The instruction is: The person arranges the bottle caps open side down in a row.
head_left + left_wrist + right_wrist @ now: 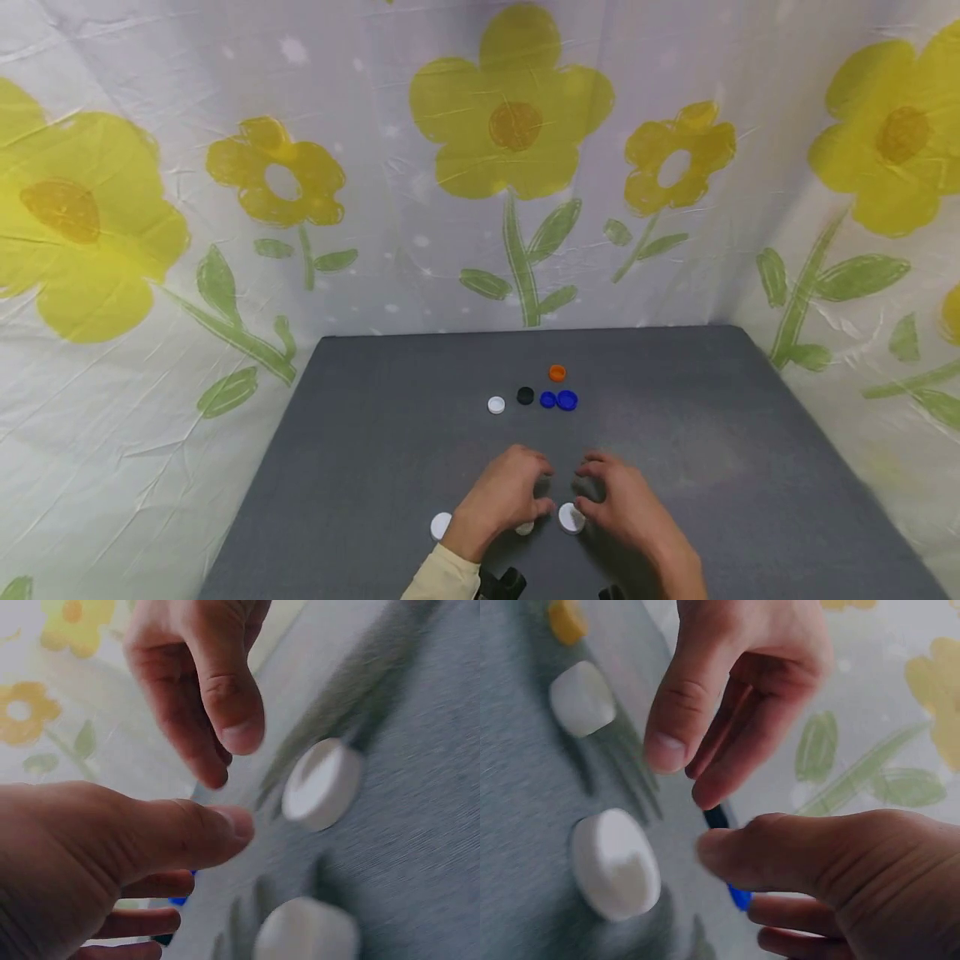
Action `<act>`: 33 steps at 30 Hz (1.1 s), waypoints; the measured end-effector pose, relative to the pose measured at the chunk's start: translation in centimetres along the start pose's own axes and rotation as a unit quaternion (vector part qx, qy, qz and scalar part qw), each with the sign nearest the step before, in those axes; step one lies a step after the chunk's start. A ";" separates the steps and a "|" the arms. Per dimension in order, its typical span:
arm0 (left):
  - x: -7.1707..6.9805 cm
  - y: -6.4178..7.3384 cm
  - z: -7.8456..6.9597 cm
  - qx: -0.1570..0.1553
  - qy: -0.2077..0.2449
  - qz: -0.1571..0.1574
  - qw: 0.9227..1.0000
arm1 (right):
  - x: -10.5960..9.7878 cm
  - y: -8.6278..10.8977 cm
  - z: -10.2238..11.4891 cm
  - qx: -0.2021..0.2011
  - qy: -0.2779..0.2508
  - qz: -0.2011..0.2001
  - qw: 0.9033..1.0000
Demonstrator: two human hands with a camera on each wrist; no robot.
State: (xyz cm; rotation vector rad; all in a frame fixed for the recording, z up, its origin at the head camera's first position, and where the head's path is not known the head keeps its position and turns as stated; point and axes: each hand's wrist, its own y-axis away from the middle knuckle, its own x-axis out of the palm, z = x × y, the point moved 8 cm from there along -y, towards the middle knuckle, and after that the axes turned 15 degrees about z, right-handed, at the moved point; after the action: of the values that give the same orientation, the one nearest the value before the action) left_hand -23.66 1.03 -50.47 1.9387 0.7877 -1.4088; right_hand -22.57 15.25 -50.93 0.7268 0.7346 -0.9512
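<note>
– On the dark grey tabletop (pixel 360 467), how far along was the work?

– Under way, I judged, with nothing picked up yet. Beyond the hands lay a loose group of five round, plastic-looking caps: a small round white cap (pixel 496 405), a round black cap (pixel 525 396), a small round blue cap (pixel 548 400), a larger round blue cap (pixel 567 401) right beside it, and a round orange cap (pixel 557 373) behind.

– Nearer the person?

– White pieces, plastic by the look. A flat white disc (pixel 572 518) lay just beside the right thumb; a thick white round piece (pixel 524 528), partly hidden, lay near the left thumb; a pale white round cap (pixel 441 526) sat left of the left wrist. The right wrist view added a small yellow piece (pixel 568 621), too blurred to name surely.

– Hands?

– Left hand (pixel 504 493): loosely bent fingers, thumb well apart, nothing held. Right hand (pixel 622 500): likewise half spread and bare. They faced each other across a gap.

– Done, and left?

– No pieces joined or stacked that I could see. The near whites seemed the ones awaiting handling.

– Containers?

– Only the caps, as shallow cups. The orange one seemed to lie hollow side up; I made out no contents.
</note>
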 end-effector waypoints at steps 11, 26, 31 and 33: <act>-5.2 2.2 6.2 -0.118 0.077 -0.114 0.984 | -4.2 -2.7 5.2 -0.054 0.054 -0.117 0.990; -7.0 1.0 12.0 -0.176 0.134 -0.151 0.963 | -4.4 -10.3 7.2 -0.095 0.047 -0.122 0.987; -6.5 0.0 13.1 -0.192 0.142 -0.134 0.962 | -3.7 -12.6 7.3 -0.099 0.040 -0.094 0.990; -6.2 -0.3 13.5 -0.199 0.149 -0.127 0.960 | -3.4 -13.4 7.3 -0.098 0.042 -0.085 0.991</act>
State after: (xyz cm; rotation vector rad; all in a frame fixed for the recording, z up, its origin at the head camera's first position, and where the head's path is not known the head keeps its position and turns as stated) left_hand -33.54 -9.77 -47.87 1.7915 1.3887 -1.0003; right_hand -34.28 5.61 -47.09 0.5405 0.9621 -0.9894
